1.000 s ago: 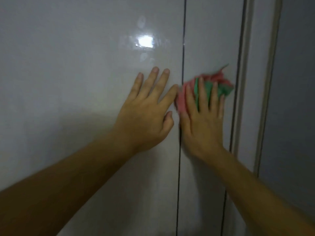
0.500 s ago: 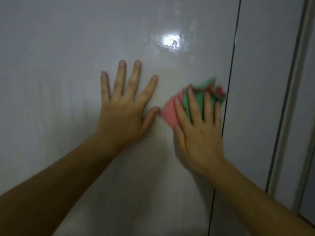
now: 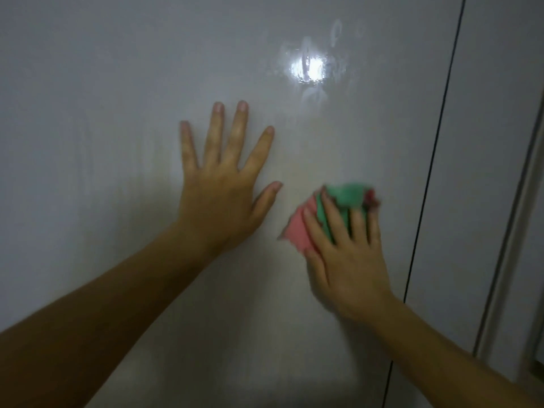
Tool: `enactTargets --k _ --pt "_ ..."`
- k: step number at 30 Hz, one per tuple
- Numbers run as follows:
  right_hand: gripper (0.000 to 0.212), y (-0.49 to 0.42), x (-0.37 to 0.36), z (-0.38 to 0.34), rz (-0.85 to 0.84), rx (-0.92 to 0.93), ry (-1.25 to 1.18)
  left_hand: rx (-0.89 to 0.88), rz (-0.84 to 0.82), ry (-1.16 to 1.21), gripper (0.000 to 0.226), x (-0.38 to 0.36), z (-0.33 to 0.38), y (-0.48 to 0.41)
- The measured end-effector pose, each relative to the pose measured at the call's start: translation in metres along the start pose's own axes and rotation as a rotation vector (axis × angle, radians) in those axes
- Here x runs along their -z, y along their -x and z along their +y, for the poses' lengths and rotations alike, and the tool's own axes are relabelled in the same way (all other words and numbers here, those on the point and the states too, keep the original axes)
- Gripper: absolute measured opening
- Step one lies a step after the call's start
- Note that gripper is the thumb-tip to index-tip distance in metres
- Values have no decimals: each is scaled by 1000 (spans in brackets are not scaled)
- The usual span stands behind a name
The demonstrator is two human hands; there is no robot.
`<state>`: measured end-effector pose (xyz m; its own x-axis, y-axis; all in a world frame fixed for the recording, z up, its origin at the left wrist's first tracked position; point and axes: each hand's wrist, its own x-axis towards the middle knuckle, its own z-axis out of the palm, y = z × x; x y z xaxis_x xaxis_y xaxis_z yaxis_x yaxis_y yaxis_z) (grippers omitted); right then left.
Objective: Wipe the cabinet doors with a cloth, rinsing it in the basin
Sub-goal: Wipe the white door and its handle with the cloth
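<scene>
While on door (image 3: 117, 83), cloth (image 3: 348, 195) under fingers (image 3: 334, 216)

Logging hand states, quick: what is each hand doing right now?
Left hand: open, fingers spread flat on the cabinet door.
Right hand: open, straight fingers pressing the cloth against that door.

The only camera sits on my head and faces the white cabinet door (image 3: 117, 83) almost head-on, so near that the panel fills nearly the whole view. My left forearm (image 3: 103, 319) and right forearm (image 3: 441, 357) reach in from the near bottom edge. The dark door seam (image 3: 436, 142) runs down the right side of the view.
</scene>
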<state>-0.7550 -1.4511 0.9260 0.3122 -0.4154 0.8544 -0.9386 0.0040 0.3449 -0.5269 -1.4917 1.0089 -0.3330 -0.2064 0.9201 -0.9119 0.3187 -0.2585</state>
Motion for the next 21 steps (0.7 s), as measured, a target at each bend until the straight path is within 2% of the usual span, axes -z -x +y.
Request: enactTargets --k 2,4,7,9,14,17,21 --pt "63 8 0 -7 -31 36 14 59 -40 -28 74 0 -18 6" --pt "62 -25 10 -7 -15 32 26 70 -68 -26 74 -2 -23 7" --pt "63 -93 27 -5 78 -91 -17 63 -73 3 73 -4 -22 6" --pt "63 -105 28 -13 101 -140 -33 60 -64 35 72 -4 -26 7" --pt "60 -18 -4 -56 -14 83 25 49 -51 83 73 -5 -27 10" --pt "58 -25 0 -52 -54 150 54 59 -76 115 73 -3 -27 10" --pt "61 -110 23 -41 84 -41 16 103 -94 187 75 1 -26 8"
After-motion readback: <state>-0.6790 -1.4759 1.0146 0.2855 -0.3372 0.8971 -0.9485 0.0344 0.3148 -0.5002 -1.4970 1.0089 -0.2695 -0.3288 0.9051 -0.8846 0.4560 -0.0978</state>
